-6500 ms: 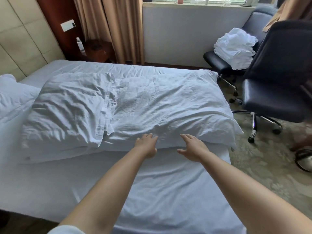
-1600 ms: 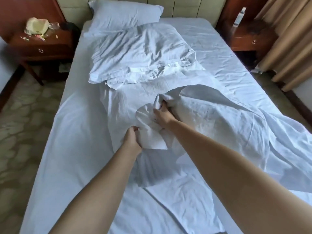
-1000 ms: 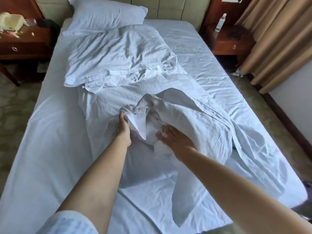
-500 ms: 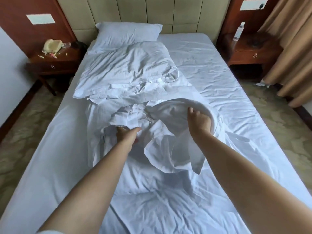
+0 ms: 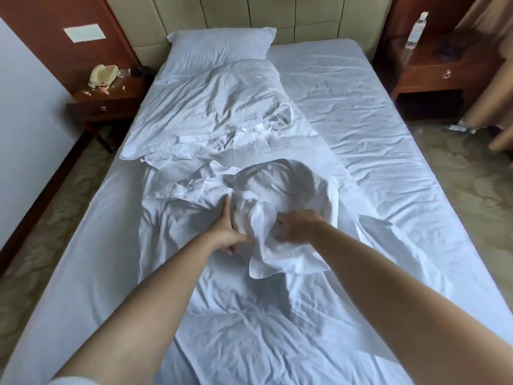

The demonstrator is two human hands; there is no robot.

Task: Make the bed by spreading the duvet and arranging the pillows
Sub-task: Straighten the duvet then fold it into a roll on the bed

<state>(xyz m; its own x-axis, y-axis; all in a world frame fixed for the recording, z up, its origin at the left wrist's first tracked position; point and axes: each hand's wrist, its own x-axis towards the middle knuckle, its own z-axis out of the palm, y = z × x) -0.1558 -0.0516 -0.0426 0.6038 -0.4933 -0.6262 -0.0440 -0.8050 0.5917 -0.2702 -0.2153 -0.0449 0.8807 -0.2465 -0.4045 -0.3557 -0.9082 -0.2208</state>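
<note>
Both hands are in the bunched duvet (image 5: 280, 190) mid-bed: the left hand (image 5: 226, 233) pinches a fold with its forefinger stretched out, and the right hand (image 5: 298, 226) curls round a gathered wad. It looks light, soft and floppy, so I'd grab corners or hems. Two pillows (image 5: 216, 79) sit far left. No containers in play.
</note>
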